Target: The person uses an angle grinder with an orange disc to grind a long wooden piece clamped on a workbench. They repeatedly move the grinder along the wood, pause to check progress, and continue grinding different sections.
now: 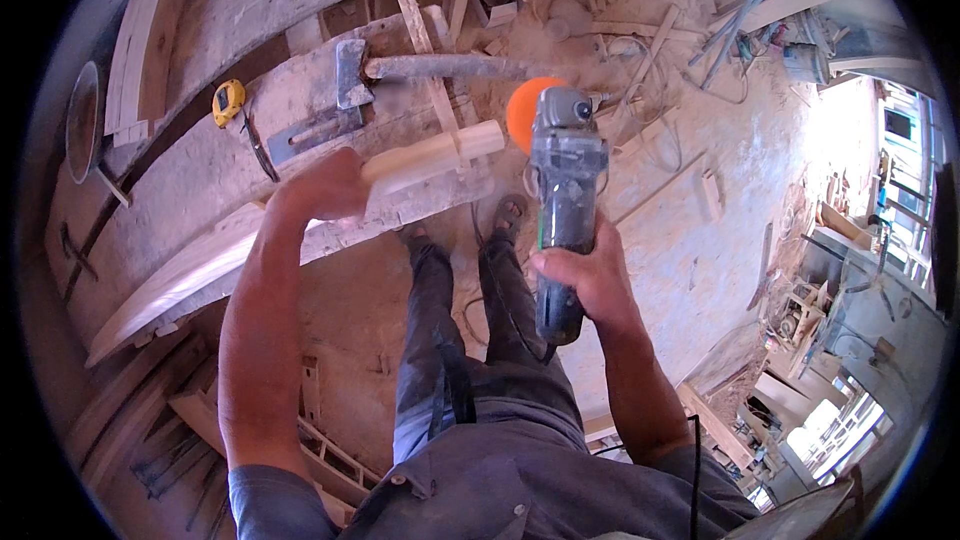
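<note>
I'm seeing the left hand (338,185) gripping a pale wooden piece (425,160) at centre frame, while the right hand's (597,275) fingers are wrapping a grinder (566,190). I'm judging its shape roughed out; remaining smoothing I'm not able to tell. Its long axis is slanting, free end pointing right, slightly upward.

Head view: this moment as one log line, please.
left hand: gripping wood piece; right hand: gripping angle grinder, orange disc; bench: axe, tape measure
</note>
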Action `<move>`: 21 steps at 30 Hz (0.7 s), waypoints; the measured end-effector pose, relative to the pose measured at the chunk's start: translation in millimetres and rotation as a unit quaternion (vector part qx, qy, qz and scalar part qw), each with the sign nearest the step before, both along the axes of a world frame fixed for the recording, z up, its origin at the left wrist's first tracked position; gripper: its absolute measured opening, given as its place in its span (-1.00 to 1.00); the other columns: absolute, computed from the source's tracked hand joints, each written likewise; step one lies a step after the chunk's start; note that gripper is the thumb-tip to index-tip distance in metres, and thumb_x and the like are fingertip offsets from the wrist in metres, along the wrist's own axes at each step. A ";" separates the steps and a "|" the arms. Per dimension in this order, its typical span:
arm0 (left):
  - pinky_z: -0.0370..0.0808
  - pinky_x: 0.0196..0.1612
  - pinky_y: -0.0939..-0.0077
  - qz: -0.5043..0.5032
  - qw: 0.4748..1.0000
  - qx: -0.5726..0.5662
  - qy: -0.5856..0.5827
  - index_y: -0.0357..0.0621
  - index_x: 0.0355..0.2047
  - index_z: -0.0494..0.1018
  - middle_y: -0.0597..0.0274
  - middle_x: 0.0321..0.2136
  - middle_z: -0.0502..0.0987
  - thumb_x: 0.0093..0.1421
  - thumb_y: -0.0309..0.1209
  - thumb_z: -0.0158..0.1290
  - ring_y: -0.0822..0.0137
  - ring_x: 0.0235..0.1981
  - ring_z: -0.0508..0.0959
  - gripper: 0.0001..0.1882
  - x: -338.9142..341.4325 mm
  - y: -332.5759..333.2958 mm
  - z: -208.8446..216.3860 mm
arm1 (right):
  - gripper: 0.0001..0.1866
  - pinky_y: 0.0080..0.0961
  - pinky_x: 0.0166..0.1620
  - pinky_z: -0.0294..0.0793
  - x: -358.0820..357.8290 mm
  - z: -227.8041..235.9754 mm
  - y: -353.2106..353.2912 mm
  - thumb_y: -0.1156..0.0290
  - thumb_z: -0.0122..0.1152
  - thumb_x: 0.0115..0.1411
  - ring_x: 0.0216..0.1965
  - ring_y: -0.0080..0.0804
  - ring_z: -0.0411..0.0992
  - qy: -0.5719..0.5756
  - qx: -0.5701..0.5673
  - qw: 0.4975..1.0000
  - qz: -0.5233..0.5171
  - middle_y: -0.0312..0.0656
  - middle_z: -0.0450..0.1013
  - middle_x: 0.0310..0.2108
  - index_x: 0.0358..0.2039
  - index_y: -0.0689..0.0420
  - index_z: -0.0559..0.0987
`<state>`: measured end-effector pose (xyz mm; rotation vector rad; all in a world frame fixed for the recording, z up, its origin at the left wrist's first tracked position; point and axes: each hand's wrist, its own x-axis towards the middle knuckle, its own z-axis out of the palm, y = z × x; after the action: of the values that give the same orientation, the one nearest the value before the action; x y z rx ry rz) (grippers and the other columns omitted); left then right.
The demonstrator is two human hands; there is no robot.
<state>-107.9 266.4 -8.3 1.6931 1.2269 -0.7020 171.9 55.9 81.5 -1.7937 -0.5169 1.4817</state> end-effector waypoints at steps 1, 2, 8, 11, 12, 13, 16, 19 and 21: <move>0.61 -0.25 0.12 -0.012 1.000 -0.006 -0.002 -0.50 -0.34 0.64 -0.32 -0.37 0.68 -0.32 -0.59 0.25 -0.04 -0.28 0.75 -0.59 0.4 4.2 1.5 | -0.50 -0.37 -0.19 0.58 -0.6 -3.5 -3.7 0.39 0.50 -0.04 -0.28 -0.40 0.57 0.003 0.002 1.000 0.013 -0.19 0.53 -0.27 -0.07 0.24 0.57; 0.60 -0.28 0.14 -0.013 1.000 -0.012 -0.003 -0.49 -0.37 0.63 -0.29 -0.40 0.68 -0.33 -0.58 0.25 -0.03 -0.32 0.74 -0.60 2.0 8.5 3.8 | -0.47 -0.35 -0.15 0.57 -2.4 -9.3 -8.0 0.37 0.51 -0.05 -0.24 -0.39 0.56 0.005 0.005 1.000 0.025 -0.18 0.53 -0.25 -0.05 0.23 0.56; 0.52 -0.48 0.18 -0.014 0.999 -0.046 0.003 -0.40 -0.50 0.58 -0.02 -0.58 0.64 -0.45 -0.58 0.23 0.15 -0.57 0.63 -0.65 -2.1 30.4 -6.8 | -0.38 -0.31 -0.01 0.51 -15.6 -14.2 4.1 0.33 0.52 -0.10 -0.15 -0.38 0.51 0.012 -0.017 0.998 0.058 -0.19 0.51 -0.18 0.01 0.22 0.55; 0.50 -0.50 0.19 0.005 0.998 -0.055 0.022 -0.39 -0.51 0.56 0.00 -0.58 0.64 -0.43 -0.58 0.25 0.18 -0.58 0.62 -0.67 0.8 29.8 -2.0 | -0.40 -0.33 -0.03 0.52 -10.1 -20.5 1.5 0.35 0.52 -0.09 -0.15 -0.39 0.51 0.017 -0.027 0.999 0.025 -0.19 0.51 -0.18 0.00 0.22 0.55; 0.52 -0.47 0.18 0.020 0.999 -0.047 0.016 -0.40 -0.50 0.57 -0.04 -0.56 0.64 -0.38 -0.57 0.26 0.15 -0.55 0.64 -0.69 0.2 27.6 -2.2 | -0.41 -0.33 -0.04 0.52 -6.3 -23.5 -0.3 0.36 0.52 -0.09 -0.14 -0.39 0.52 0.022 -0.017 1.000 0.001 -0.19 0.52 -0.18 -0.01 0.22 0.55; 0.53 -0.44 0.16 0.035 0.999 -0.039 0.010 -0.40 -0.49 0.57 -0.08 -0.55 0.65 -0.34 -0.56 0.26 0.12 -0.53 0.65 -0.70 -0.7 25.3 -2.8 | -0.41 -0.34 -0.05 0.52 -2.7 -24.7 -1.1 0.36 0.52 -0.08 -0.14 -0.39 0.52 0.028 -0.005 0.999 -0.024 -0.19 0.52 -0.18 -0.01 0.22 0.55; 0.58 -0.31 0.12 0.024 0.995 0.089 -0.027 -0.40 -0.41 0.60 -0.21 -0.47 0.67 -0.19 -0.52 0.25 -0.02 -0.42 0.70 -0.73 -8.3 17.1 -12.3 | -0.44 -0.35 -0.07 0.53 3.9 -17.0 2.0 0.38 0.51 -0.07 -0.16 -0.41 0.52 0.037 -0.010 0.999 -0.024 -0.20 0.51 -0.21 -0.03 0.22 0.54; 0.60 -0.16 0.07 0.021 0.984 0.172 -0.030 -0.37 -0.32 0.64 -0.30 -0.38 0.67 -0.06 -0.49 0.21 -0.18 -0.29 0.71 -0.74 -7.8 7.3 -9.7 | -0.44 -0.35 -0.07 0.52 -5.9 -14.8 6.9 0.39 0.51 -0.07 -0.18 -0.42 0.50 0.034 -0.003 0.999 0.012 -0.24 0.50 -0.24 -0.02 0.22 0.54; 0.59 -0.05 0.02 0.022 0.981 0.191 -0.002 -0.30 -0.26 0.67 -0.29 -0.30 0.68 -0.01 -0.48 0.17 -0.22 -0.18 0.69 -0.72 4.5 3.6 3.4 | -0.45 -0.36 -0.07 0.51 -13.5 -15.9 11.9 0.39 0.50 -0.06 -0.19 -0.42 0.49 0.010 0.009 0.999 0.038 -0.24 0.49 -0.25 -0.03 0.21 0.54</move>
<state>-103.4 270.0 -4.9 1.9669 1.4607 -0.4526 158.4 67.8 65.5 -1.7604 -0.5916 1.5401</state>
